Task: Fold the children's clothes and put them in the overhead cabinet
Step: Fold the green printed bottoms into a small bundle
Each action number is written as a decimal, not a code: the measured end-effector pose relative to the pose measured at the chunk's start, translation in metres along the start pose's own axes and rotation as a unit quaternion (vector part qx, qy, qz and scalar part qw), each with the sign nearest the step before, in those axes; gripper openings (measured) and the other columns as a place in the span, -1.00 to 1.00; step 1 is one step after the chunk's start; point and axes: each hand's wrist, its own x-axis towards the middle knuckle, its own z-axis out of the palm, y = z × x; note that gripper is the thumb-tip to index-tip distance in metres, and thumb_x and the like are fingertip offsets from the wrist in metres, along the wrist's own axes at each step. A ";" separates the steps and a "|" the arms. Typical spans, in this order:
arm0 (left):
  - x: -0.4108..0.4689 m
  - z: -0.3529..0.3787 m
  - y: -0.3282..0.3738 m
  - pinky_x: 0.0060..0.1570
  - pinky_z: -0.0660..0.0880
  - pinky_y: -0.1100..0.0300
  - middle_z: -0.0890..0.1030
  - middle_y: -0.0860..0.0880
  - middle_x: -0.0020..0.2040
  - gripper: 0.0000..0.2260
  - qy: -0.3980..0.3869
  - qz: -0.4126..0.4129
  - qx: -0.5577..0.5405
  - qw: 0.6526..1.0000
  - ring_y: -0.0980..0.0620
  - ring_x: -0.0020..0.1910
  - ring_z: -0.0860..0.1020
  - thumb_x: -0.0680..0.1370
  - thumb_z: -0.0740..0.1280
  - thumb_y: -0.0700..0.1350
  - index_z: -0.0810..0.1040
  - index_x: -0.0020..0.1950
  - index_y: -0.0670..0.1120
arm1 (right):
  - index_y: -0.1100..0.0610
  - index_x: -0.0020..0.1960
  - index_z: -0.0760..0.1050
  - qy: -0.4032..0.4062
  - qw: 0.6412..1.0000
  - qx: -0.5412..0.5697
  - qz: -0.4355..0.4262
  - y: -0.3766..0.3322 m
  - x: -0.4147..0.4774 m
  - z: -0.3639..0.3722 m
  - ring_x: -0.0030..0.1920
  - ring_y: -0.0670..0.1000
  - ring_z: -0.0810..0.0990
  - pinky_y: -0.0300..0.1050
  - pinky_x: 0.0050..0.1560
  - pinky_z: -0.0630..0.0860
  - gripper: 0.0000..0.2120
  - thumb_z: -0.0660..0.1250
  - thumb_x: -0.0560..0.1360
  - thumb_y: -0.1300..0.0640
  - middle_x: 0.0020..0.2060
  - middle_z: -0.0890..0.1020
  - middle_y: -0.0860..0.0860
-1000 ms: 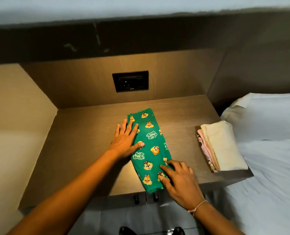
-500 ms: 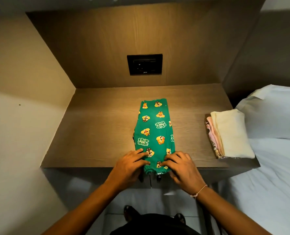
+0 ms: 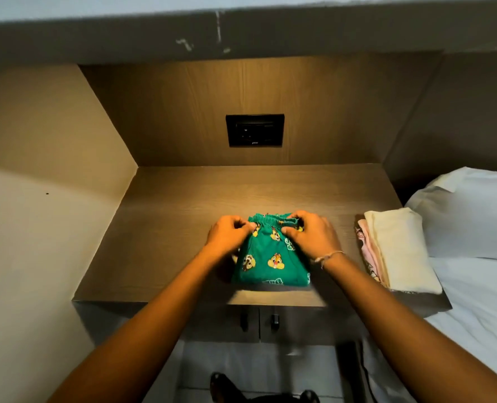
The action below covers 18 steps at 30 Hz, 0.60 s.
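Observation:
Green children's pants (image 3: 270,263) printed with cartoon chipmunks lie folded in half on the wooden bedside table (image 3: 168,228), near its front edge. My left hand (image 3: 228,235) pinches the folded-over end at its left corner. My right hand (image 3: 309,235) pinches the same end at its right corner, by the elastic waistband. A stack of folded clothes (image 3: 398,251), cream on top and pink below, rests at the table's right edge.
A black wall socket (image 3: 254,130) sits in the wooden back panel. A dark overhang (image 3: 241,33) runs above the niche. A white pillow (image 3: 471,210) and bed sheet (image 3: 480,330) lie to the right. Two cabinet door handles (image 3: 259,321) are below the tabletop.
Both hands took the near end of the long green pants and carried it away from me onto the far end, halving the length. The camera tilted up.

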 end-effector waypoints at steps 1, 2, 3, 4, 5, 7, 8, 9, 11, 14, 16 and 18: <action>0.012 0.003 0.003 -0.16 0.62 0.07 0.69 -0.04 -0.16 -0.82 0.013 -0.013 0.039 0.999 -0.04 -0.17 0.63 0.50 0.39 0.08 0.63 -0.15 -0.01 | -0.09 0.03 0.56 -0.006 1.000 -0.017 0.013 0.001 0.013 0.006 -0.12 -0.01 0.61 -0.13 -0.20 0.51 -0.81 0.42 0.45 -0.10 -0.19 0.65 -0.08; 0.021 0.006 0.005 -0.10 0.60 0.09 0.69 -0.03 -0.12 -0.81 0.026 -0.023 0.074 0.997 -0.03 -0.13 0.62 0.50 0.38 0.09 0.64 -0.11 -0.02 | -0.09 0.04 0.56 -0.010 0.999 -0.028 0.024 0.002 0.023 0.012 -0.07 0.02 0.61 -0.11 -0.15 0.51 -0.81 0.42 0.45 -0.09 -0.12 0.67 -0.04; 0.027 0.009 0.007 -0.03 0.58 0.08 0.69 -0.04 -0.06 -0.80 0.036 -0.028 0.097 0.994 -0.03 -0.07 0.61 0.52 0.37 0.09 0.65 -0.06 -0.02 | -0.08 0.05 0.55 -0.012 0.999 -0.033 0.033 0.001 0.030 0.017 -0.04 0.03 0.60 -0.10 -0.12 0.51 -0.79 0.42 0.46 -0.09 -0.07 0.67 -0.03; 0.031 0.012 0.008 0.03 0.58 0.05 0.68 -0.05 -0.01 -0.80 0.042 -0.032 0.112 0.992 -0.04 -0.02 0.60 0.54 0.34 0.09 0.64 -0.01 -0.02 | -0.08 0.08 0.53 -0.010 0.998 -0.038 0.039 0.001 0.034 0.021 0.00 0.02 0.59 -0.09 -0.08 0.52 -0.77 0.41 0.46 -0.10 -0.01 0.66 -0.03; 0.031 0.014 0.007 0.05 0.57 0.02 0.66 -0.06 0.04 -0.79 0.049 -0.034 0.126 0.990 -0.05 0.00 0.60 0.56 0.31 0.08 0.61 0.04 -0.01 | -0.07 0.12 0.52 -0.001 0.998 -0.042 0.043 0.001 0.033 0.023 0.05 0.01 0.57 -0.05 -0.02 0.54 -0.73 0.40 0.47 -0.12 0.04 0.64 -0.03; 0.025 0.018 0.000 0.01 0.57 0.01 0.61 -0.08 0.08 -0.71 0.070 -0.035 0.174 0.982 -0.05 -0.01 0.57 0.57 0.25 0.15 0.54 0.11 -0.03 | -0.05 0.18 0.48 0.038 0.997 -0.041 0.056 0.006 0.024 0.024 0.13 0.01 0.52 -0.02 0.07 0.53 -0.67 0.34 0.49 -0.17 0.11 0.59 -0.03; 0.020 0.021 -0.006 -0.03 0.56 0.03 0.58 -0.08 0.09 -0.64 0.076 -0.038 0.204 0.975 -0.04 -0.02 0.55 0.55 0.23 0.21 0.52 0.12 -0.04 | -0.04 0.20 0.47 0.054 0.996 -0.038 0.068 0.011 0.014 0.024 0.15 0.02 0.50 -0.03 0.08 0.52 -0.64 0.32 0.49 -0.20 0.13 0.57 -0.02; 0.014 0.024 -0.012 -0.05 0.53 0.06 0.54 -0.08 0.11 -0.57 0.078 -0.042 0.231 0.969 -0.05 0.01 0.54 0.52 0.25 0.27 0.49 0.15 -0.05 | -0.03 0.21 0.46 0.058 0.994 -0.038 0.083 0.016 0.002 0.025 0.16 0.03 0.49 -0.03 0.07 0.51 -0.60 0.31 0.48 -0.23 0.14 0.55 0.00; 0.003 0.031 -0.023 -0.01 0.50 0.07 0.48 -0.08 0.19 -0.47 0.081 -0.043 0.262 0.961 -0.07 0.14 0.49 0.45 0.34 0.28 0.45 0.25 -0.06 | -0.02 0.23 0.47 0.038 0.991 -0.058 0.116 0.021 -0.020 0.028 0.17 0.05 0.48 0.01 0.09 0.50 -0.50 0.33 0.43 -0.30 0.14 0.52 0.00; 0.000 0.040 -0.022 0.10 0.50 0.01 0.49 -0.09 0.21 -0.55 0.088 -0.043 0.260 0.961 -0.09 0.20 0.45 0.46 0.40 0.17 0.48 0.22 -0.08 | 0.00 0.23 0.51 0.044 0.987 -0.083 0.134 0.015 -0.032 0.034 0.18 0.06 0.46 0.02 0.16 0.48 -0.53 0.41 0.41 -0.22 0.14 0.53 0.01; 0.003 0.042 -0.014 0.06 0.50 0.02 0.52 -0.10 0.17 -0.67 0.082 -0.052 0.252 0.963 -0.09 0.18 0.45 0.48 0.39 0.12 0.53 0.11 -0.08 | 0.03 0.23 0.53 0.051 0.985 -0.083 0.142 0.005 -0.030 0.038 0.19 0.08 0.46 0.01 0.17 0.47 -0.58 0.41 0.44 -0.13 0.15 0.54 0.03; 0.004 0.040 -0.010 -0.03 0.52 0.05 0.59 -0.08 0.09 -0.79 0.079 -0.053 0.208 0.973 -0.07 0.09 0.52 0.48 0.40 0.06 0.56 0.02 -0.02 | 0.03 0.18 0.55 0.058 0.985 -0.062 0.147 0.000 -0.030 0.041 0.17 0.09 0.48 -0.03 0.12 0.47 -0.66 0.41 0.45 -0.07 0.13 0.56 0.03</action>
